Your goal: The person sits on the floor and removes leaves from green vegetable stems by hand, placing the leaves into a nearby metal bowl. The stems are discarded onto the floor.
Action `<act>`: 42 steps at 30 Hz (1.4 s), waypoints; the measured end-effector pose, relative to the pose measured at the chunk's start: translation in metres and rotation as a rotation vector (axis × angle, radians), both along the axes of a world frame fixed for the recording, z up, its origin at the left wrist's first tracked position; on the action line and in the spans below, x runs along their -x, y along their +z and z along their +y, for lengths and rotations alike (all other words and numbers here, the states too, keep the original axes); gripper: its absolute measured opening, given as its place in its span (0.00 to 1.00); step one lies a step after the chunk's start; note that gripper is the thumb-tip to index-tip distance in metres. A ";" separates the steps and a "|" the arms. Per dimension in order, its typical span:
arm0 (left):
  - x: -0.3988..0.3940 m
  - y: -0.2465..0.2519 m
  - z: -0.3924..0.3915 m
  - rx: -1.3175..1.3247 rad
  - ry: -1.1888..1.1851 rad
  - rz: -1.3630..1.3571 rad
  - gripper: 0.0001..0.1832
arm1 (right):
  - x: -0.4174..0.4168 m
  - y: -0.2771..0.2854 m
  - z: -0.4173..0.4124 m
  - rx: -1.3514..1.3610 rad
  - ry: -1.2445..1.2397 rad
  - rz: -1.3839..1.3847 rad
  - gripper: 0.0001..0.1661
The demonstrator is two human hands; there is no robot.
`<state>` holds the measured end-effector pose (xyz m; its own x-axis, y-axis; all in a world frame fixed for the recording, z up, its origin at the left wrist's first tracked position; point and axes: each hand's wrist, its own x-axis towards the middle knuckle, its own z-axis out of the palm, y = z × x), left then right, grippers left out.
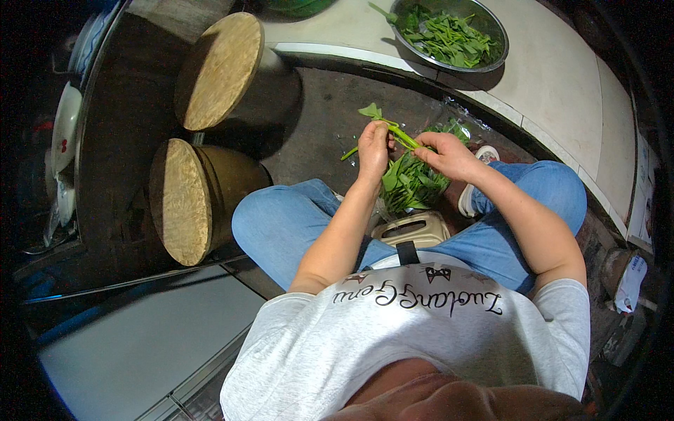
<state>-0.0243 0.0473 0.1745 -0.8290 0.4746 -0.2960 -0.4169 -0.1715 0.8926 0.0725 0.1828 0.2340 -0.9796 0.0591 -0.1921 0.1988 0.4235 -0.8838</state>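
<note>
Both hands hold leafy green stems (403, 138) in front of my knees. My left hand (375, 147) grips them near the leafy end, its fingers closed, with one cut stem end sticking out to its left. My right hand (442, 152) pinches the other end between thumb and fingers. Below the hands a heap of leafy greens (413, 181) lies in what looks like a clear plastic bag, between my legs. Farther forward, a metal bowl (504, 52) on the pale ledge contains more greens in shorter pieces, with a stalk over its rim.
Two large round-topped containers (231, 73) (184, 205) stand at the left. A beige plastic stool (439, 229) is between my thighs. The raised tiled ledge (558, 68) curves around the front and right. A green basin (297, 6) is at the top edge, and dishes (66, 126) are at the far left.
</note>
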 end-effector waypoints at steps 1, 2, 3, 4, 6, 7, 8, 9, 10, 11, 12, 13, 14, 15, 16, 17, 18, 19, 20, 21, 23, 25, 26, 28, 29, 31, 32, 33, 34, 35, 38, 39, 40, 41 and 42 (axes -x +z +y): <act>0.001 0.000 0.001 0.000 0.011 -0.034 0.07 | -0.001 -0.004 0.001 -0.021 0.009 0.029 0.12; 0.001 0.001 0.001 -0.019 0.039 -0.067 0.07 | -0.002 -0.010 0.002 -0.041 0.019 0.057 0.12; 0.003 0.002 -0.001 -0.035 0.071 -0.098 0.07 | 0.000 -0.010 0.002 -0.060 0.031 0.087 0.12; 0.004 0.003 -0.003 -0.052 0.103 -0.130 0.08 | 0.000 -0.008 0.002 -0.061 0.045 0.062 0.12; 0.009 0.000 -0.006 -0.040 0.137 -0.156 0.08 | -0.001 -0.002 0.002 -0.065 0.074 0.012 0.12; 0.011 -0.002 -0.007 -0.035 0.155 -0.169 0.08 | -0.001 -0.002 0.001 -0.062 0.064 0.029 0.12; 0.012 -0.006 -0.008 -0.045 0.156 -0.148 0.09 | -0.001 -0.004 0.001 -0.059 0.054 0.046 0.12; 0.011 -0.007 -0.007 -0.052 0.156 -0.144 0.09 | -0.001 -0.005 0.001 -0.057 0.042 0.061 0.12; 0.011 -0.007 -0.007 -0.060 0.156 -0.139 0.09 | -0.001 -0.005 0.001 -0.047 0.039 0.070 0.12; 0.010 -0.008 -0.007 -0.067 0.155 -0.135 0.09 | -0.001 -0.005 0.002 -0.038 0.035 0.079 0.12; 0.010 -0.007 -0.007 -0.067 0.168 -0.128 0.08 | 0.000 -0.004 0.002 -0.029 0.031 0.088 0.12; 0.010 -0.006 -0.007 -0.066 0.181 -0.121 0.08 | 0.000 -0.004 0.002 -0.040 0.024 0.096 0.12; 0.010 -0.006 -0.007 -0.066 0.193 -0.114 0.07 | -0.001 -0.004 0.002 -0.051 0.017 0.104 0.11; 0.010 -0.005 -0.008 -0.071 0.217 -0.117 0.08 | -0.001 -0.003 0.002 -0.061 0.010 0.112 0.11; 0.011 -0.004 -0.009 -0.077 0.240 -0.120 0.08 | 0.000 -0.002 0.003 -0.057 -0.003 0.098 0.11; 0.012 -0.003 -0.011 -0.082 0.264 -0.122 0.08 | 0.000 0.000 0.004 -0.052 -0.016 0.085 0.11; 0.014 -0.005 -0.012 -0.097 0.279 -0.133 0.08 | 0.001 0.001 0.005 -0.047 -0.027 0.071 0.11; 0.015 -0.008 -0.013 -0.085 0.252 -0.139 0.08 | 0.001 0.001 0.005 -0.037 -0.032 0.071 0.11; 0.016 -0.010 -0.013 -0.072 0.225 -0.146 0.08 | 0.001 0.001 0.006 -0.026 -0.036 0.071 0.11; 0.016 -0.008 -0.013 -0.060 0.196 -0.154 0.08 | 0.001 0.001 0.006 -0.016 -0.042 0.070 0.11; 0.012 -0.006 -0.009 -0.051 0.084 -0.147 0.08 | -0.001 -0.002 0.005 -0.045 -0.025 0.103 0.11; 0.009 -0.007 -0.006 -0.008 -0.025 -0.133 0.09 | -0.003 -0.002 0.002 -0.113 0.009 0.131 0.11; 0.005 -0.007 -0.004 0.039 -0.028 -0.116 0.09 | -0.006 -0.002 0.000 -0.166 0.033 0.143 0.10; -0.006 0.005 0.003 0.108 -0.007 -0.103 0.09 | -0.009 0.005 -0.004 -0.243 0.117 0.096 0.11; -0.008 0.001 0.004 0.115 -0.026 -0.114 0.09 | -0.011 0.005 -0.005 -0.285 0.153 0.082 0.11; -0.012 -0.002 0.005 0.127 -0.068 -0.135 0.08 | -0.014 0.003 -0.008 -0.370 0.222 0.053 0.12; -0.015 -0.004 0.006 0.164 -0.068 -0.112 0.08 | -0.016 0.001 -0.009 -0.383 0.231 0.056 0.12; -0.018 -0.005 0.006 0.181 -0.086 -0.111 0.07 | -0.017 0.000 -0.010 -0.382 0.244 0.038 0.12; -0.020 -0.007 0.007 0.198 -0.104 -0.110 0.07 | -0.018 0.000 -0.011 -0.380 0.257 0.021 0.13; -0.021 -0.010 0.008 0.214 -0.123 -0.109 0.07 | -0.019 0.000 -0.011 -0.379 0.269 0.004 0.13; -0.027 -0.026 0.005 0.297 -0.169 -0.025 0.08 | -0.018 0.005 -0.012 -0.374 0.290 -0.004 0.13; -0.029 -0.031 0.004 0.317 -0.190 0.005 0.09 | -0.019 0.003 -0.013 -0.388 0.303 -0.007 0.13; -0.031 -0.039 0.003 0.287 -0.207 0.005 0.09 | -0.020 0.001 -0.012 -0.401 0.315 -0.010 0.13; -0.032 -0.046 0.003 0.307 -0.220 0.051 0.08 | -0.021 -0.001 -0.012 -0.414 0.327 -0.012 0.13; -0.034 -0.051 0.003 0.328 -0.234 0.094 0.07 | -0.022 -0.001 -0.012 -0.432 0.346 -0.017 0.13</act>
<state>0.0096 0.0501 0.1230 -0.7402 0.5470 -0.3910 -0.3251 0.2180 0.9202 0.0943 0.1704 0.2326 -0.9528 -0.1885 -0.2379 -0.0033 0.7901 -0.6130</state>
